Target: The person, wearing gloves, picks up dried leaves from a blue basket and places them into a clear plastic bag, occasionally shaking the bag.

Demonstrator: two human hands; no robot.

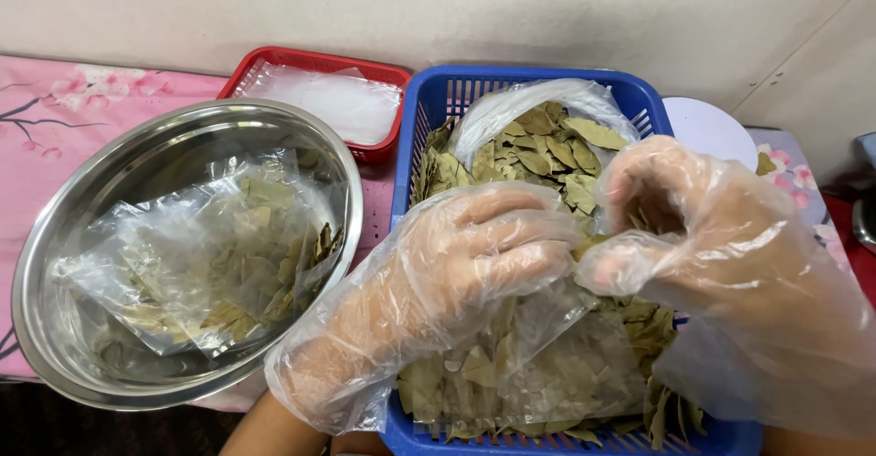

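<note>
Both hands wear loose clear plastic gloves and work over a blue basket (pixel 412 118) of dried bay leaves (pixel 538 150) at the near edge of the table. The left hand (pixel 474 255) is curled, fingers bent in together, over a small clear bag (pixel 557 365) that lies on the leaves in the near half of the basket; leaves show through the bag's film. Whether the fingers actually pinch the bag's mouth I cannot tell, since the glove blurs it. The right hand (pixel 684 228) is closed, thumb and fingertips drawn together just beside the left hand, with a few leaves seemingly caught between them, though the glove hides the contact. At the far end of the basket a larger open bag (pixel 511 109) holds more leaves.

Left of the basket stands a steel bowl (pixel 55 237) with several small filled bags (pixel 201 255) of leaves lying in it. Behind the bowl, against the wall, a red basket (pixel 274 59) holds flat empty clear bags (pixel 328 100). A pink flowered cloth (pixel 64 118) covers the table, and a white round lid (pixel 712 127) lies behind the blue basket's right corner.
</note>
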